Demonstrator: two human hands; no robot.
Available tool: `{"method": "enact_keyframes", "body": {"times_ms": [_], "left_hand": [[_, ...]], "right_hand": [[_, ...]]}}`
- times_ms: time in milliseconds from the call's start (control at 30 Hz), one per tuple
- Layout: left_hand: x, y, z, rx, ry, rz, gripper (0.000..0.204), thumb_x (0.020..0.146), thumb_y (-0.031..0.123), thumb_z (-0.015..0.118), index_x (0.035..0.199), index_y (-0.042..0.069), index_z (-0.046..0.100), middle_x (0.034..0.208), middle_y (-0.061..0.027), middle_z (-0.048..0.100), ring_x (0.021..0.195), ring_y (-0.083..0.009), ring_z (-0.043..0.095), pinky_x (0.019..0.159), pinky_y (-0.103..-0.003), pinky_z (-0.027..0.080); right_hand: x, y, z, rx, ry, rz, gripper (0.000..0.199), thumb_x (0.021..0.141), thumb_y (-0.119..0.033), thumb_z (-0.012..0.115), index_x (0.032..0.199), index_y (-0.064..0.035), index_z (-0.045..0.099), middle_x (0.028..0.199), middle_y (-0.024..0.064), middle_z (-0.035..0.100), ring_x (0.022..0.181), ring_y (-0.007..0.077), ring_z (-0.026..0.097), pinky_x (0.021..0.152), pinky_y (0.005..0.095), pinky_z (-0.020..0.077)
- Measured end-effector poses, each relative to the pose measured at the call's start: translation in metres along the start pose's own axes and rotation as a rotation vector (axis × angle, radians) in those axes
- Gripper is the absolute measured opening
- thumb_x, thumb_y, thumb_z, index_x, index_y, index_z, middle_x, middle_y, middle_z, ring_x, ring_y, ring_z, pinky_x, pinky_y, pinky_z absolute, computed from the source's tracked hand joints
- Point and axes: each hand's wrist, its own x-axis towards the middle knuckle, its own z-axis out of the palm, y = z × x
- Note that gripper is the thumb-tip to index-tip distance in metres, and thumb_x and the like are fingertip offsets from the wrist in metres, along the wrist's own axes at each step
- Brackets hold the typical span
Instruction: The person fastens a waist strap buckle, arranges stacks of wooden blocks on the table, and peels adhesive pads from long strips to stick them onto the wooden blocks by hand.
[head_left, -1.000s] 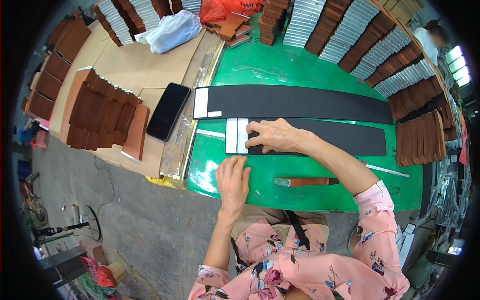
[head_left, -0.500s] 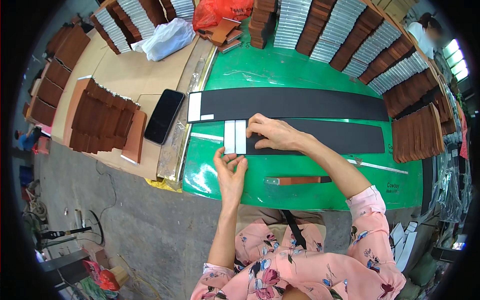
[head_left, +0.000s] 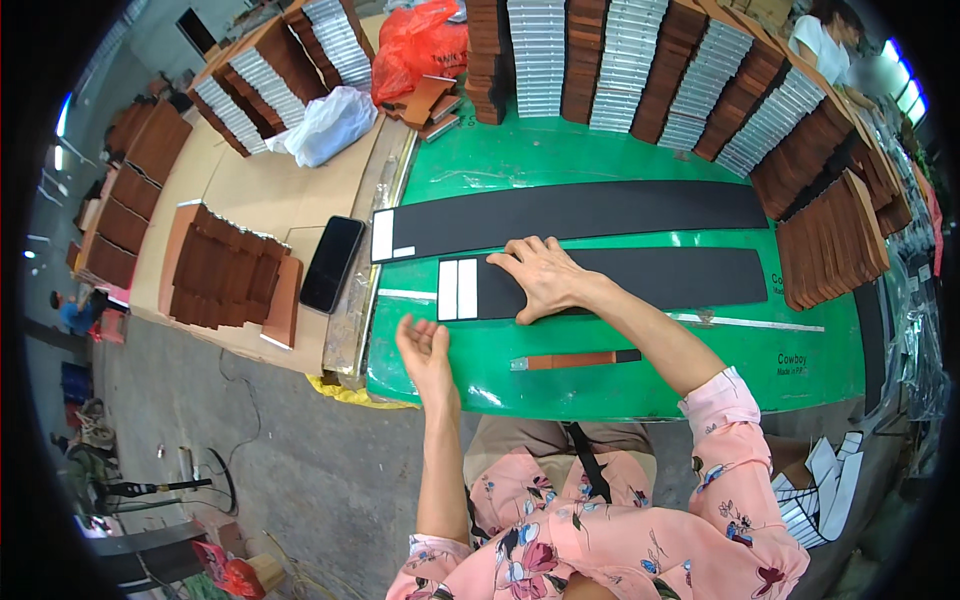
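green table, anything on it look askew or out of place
Mainly the loose brown pieces beside the red bag, far left: they lie at mixed angles, while the neighbouring stacks look neat. The black strip under the right hand looks flat.

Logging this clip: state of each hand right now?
Left hand: open, holding nothing.
Right hand: open, spread across the shorter black strip.
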Motion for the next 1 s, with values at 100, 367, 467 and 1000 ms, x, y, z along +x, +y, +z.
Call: {"method": "enact_keyframes", "body": {"times_ms": [100, 367, 467, 1000], "left_hand": [[-0.012, 0.007, 0.007, -0.265, -0.040, -0.236, 0.047, 0.086, 0.011, 0.061, 0.125, 0.002, 0.035, 0.115, -0.0128, 0.046, 0.101, -0.0197, 0.051, 0.081, -0.036, 0.047], [-0.001, 0.014, 0.027, -0.390, -0.185, -0.404, 0.021, 0.083, 0.015, 0.066, 0.096, 0.004, 0.055, 0.084, -0.0041, 0.059, 0.074, -0.0160, 0.059, 0.060, -0.027, 0.049], [-0.002, 0.008, 0.029, -0.395, -0.136, -0.402, 0.019, 0.083, 0.013, 0.065, 0.096, 0.003, 0.056, 0.083, -0.0040, 0.059, 0.069, -0.0151, 0.059, 0.056, -0.025, 0.049], [0.000, -0.006, 0.033, -0.545, -0.207, -0.468, 0.016, 0.085, 0.011, 0.063, 0.097, 0.003, 0.056, 0.080, -0.0042, 0.060, 0.066, -0.0120, 0.058, 0.057, -0.022, 0.050]], "right_hand": [[-0.011, 0.002, -0.013, 0.126, 0.057, 0.005, 0.100, 0.049, -0.038, 0.077, 0.135, -0.0111, 0.034, 0.123, 0.0175, 0.039, 0.113, 0.0355, 0.038, 0.092, 0.0510, 0.0319], [-0.023, -0.006, -0.006, 0.039, 0.283, -0.145, 0.098, 0.048, -0.041, 0.082, 0.132, -0.0152, 0.039, 0.127, 0.0190, 0.036, 0.121, 0.0361, 0.033, 0.093, 0.0535, 0.0300], [-0.031, -0.015, -0.013, 0.064, 0.449, -0.166, 0.066, 0.057, -0.032, 0.080, 0.115, -0.0136, 0.054, 0.122, 0.0149, 0.040, 0.115, 0.0326, 0.038, 0.091, 0.0480, 0.0318], [-0.036, -0.022, 0.007, 0.546, 0.296, -0.102, 0.022, 0.071, -0.014, 0.072, 0.086, -0.0005, 0.064, 0.078, 0.0093, 0.063, 0.070, 0.0191, 0.064, 0.062, 0.0291, 0.0519]]}}
